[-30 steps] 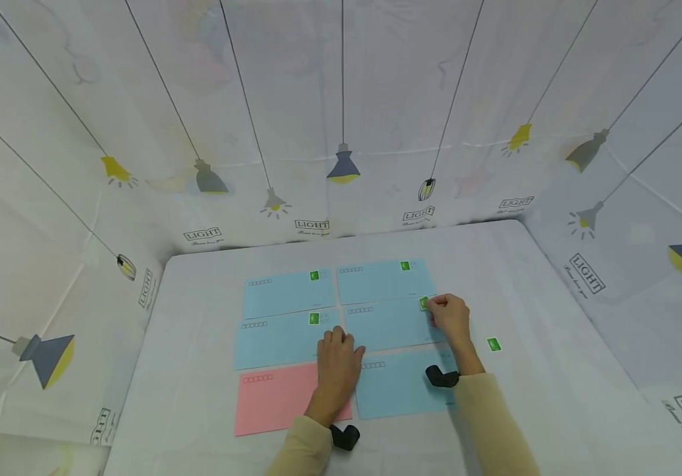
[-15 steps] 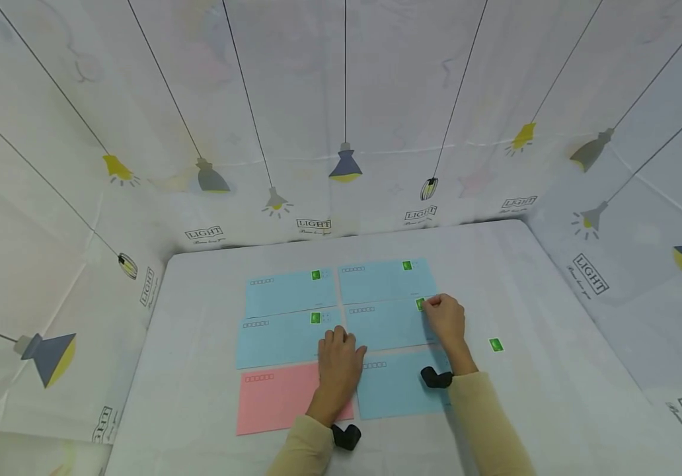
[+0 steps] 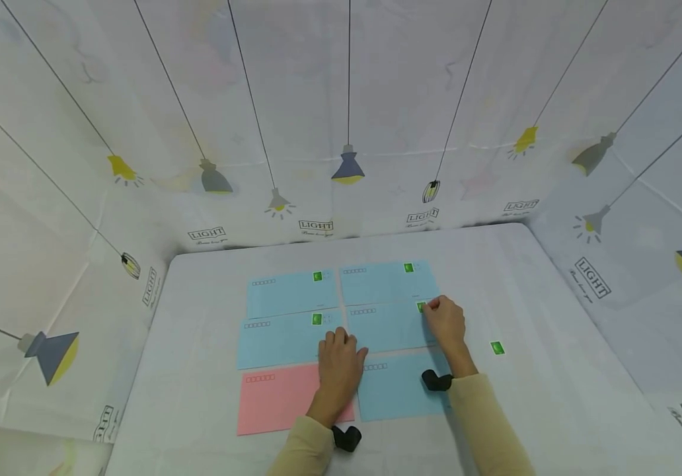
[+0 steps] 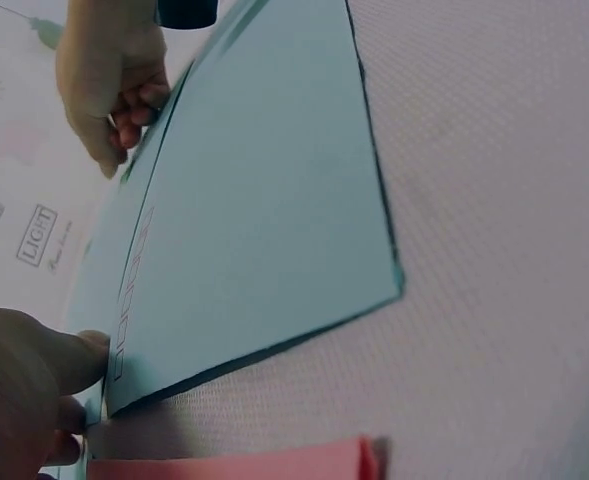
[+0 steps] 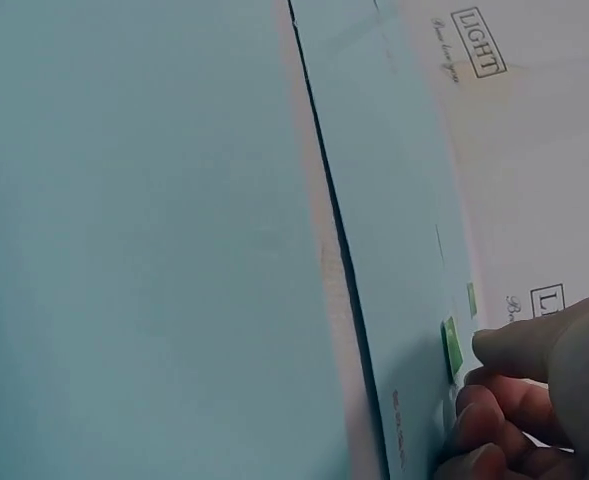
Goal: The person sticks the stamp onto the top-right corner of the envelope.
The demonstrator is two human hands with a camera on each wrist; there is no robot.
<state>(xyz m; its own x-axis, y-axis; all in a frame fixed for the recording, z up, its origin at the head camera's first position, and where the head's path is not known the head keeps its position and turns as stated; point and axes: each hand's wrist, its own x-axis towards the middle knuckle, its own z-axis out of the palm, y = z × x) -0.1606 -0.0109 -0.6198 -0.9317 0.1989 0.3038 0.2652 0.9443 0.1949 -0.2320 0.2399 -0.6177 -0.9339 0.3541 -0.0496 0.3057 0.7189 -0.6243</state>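
My right hand (image 3: 447,325) pinches a green stamp (image 3: 421,307) at the upper right corner of the middle right blue envelope (image 3: 385,329). In the right wrist view the stamp (image 5: 452,345) stands tilted beside the thumb and fingertips. My left hand (image 3: 340,367) rests with relaxed fingers where the middle left blue envelope (image 3: 281,340), the pink envelope (image 3: 275,400) and the right-hand envelopes meet. It covers part of the pink one. Below my right hand lies another blue envelope (image 3: 397,393), its upper right corner hidden by the wrist and sleeve.
Two blue envelopes, the back left one (image 3: 287,295) and the back right one (image 3: 385,284), each bear a green stamp, as does the middle left one. A loose stamp (image 3: 497,348) lies on the white table (image 3: 555,410) to the right. Lamp-printed cloth (image 3: 293,132) surrounds the table.
My right hand has shifted slightly left with the stamp, over the envelope's corner, and is nearly still since. My left hand stays in place. The head view has moved a little.
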